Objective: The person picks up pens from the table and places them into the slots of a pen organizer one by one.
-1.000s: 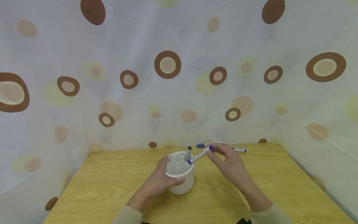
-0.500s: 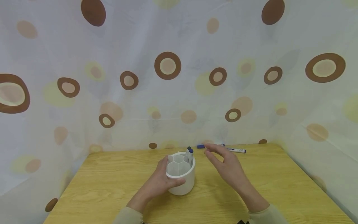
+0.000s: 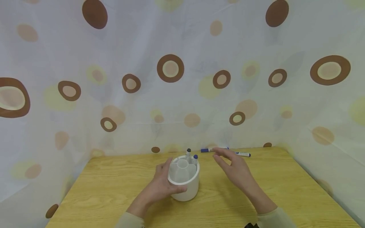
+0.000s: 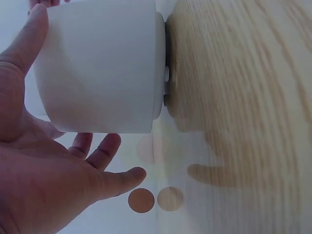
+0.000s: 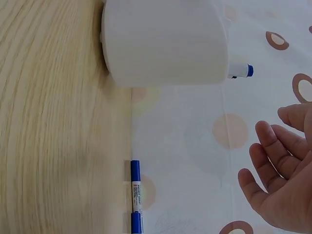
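A white round pen holder [image 3: 184,190] with inner compartments stands on the table. My left hand [image 3: 160,187] holds it from the left, thumb across its front; in the left wrist view the left thumb [image 4: 27,41] lies along the wall and other fingers spread beyond it. Two whiteboard markers stand in its back right part, cap ends up: a dark-tipped marker [image 3: 188,154] and a blue-tipped marker [image 3: 195,159]. To the right, my right hand [image 3: 235,167] hovers in the air, fingers loosely bent and holding nothing.
Behind my right hand, a blue-capped marker [image 3: 205,150] and another marker [image 3: 243,154] lie near the table's back edge, both partly hidden by the hand. A patterned curtain [image 3: 137,107] hangs behind the wooden table [image 3: 119,177].
My right hand let go of the blue-tipped marker, which dropped into the pen holder. The holder has since turned, shifting its dividers and both markers; my right hand stays beside it, fingers empty.
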The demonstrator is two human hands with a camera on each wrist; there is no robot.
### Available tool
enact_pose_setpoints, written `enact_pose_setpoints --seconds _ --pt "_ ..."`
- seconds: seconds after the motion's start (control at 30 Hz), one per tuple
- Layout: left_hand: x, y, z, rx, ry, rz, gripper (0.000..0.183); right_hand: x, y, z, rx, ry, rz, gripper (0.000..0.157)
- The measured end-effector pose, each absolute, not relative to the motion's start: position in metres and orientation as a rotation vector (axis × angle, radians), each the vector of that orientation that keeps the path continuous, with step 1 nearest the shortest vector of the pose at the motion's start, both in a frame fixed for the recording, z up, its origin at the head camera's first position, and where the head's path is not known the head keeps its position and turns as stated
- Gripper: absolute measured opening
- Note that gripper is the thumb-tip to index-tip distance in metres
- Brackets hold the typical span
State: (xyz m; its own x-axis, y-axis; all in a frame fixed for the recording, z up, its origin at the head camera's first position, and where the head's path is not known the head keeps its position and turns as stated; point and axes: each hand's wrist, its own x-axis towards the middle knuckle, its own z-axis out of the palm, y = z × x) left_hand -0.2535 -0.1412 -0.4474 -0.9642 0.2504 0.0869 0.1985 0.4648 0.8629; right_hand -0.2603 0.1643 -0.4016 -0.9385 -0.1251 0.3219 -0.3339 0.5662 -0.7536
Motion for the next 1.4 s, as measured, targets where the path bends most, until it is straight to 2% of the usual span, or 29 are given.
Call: enact_pose_setpoints --seconds 0.57,0.77,1.03,1.4 --pt "-0.256 -0.135 -0.457 0.441 2.564 1.665 0.134 -0.294 0.218 -0.427 0.444 -2.622 1.005 0.040" --pt "-0.257 -0.132 -0.459 0.398 2.616 1.619 0.131 -0.304 0.234 -0.433 0.424 -2.664 0.932 0.046" --pt "-0.259 -0.132 -0.459 0.468 2.547 1.694 0.121 -0.318 0.258 -0.436 0.360 -2.756 0.837 0.054" --pt "-0.259 -0.133 -0.459 0.480 2.585 1.640 0.119 -0.335 0.289 -0.447 0.326 -2.833 0.856 0.062"
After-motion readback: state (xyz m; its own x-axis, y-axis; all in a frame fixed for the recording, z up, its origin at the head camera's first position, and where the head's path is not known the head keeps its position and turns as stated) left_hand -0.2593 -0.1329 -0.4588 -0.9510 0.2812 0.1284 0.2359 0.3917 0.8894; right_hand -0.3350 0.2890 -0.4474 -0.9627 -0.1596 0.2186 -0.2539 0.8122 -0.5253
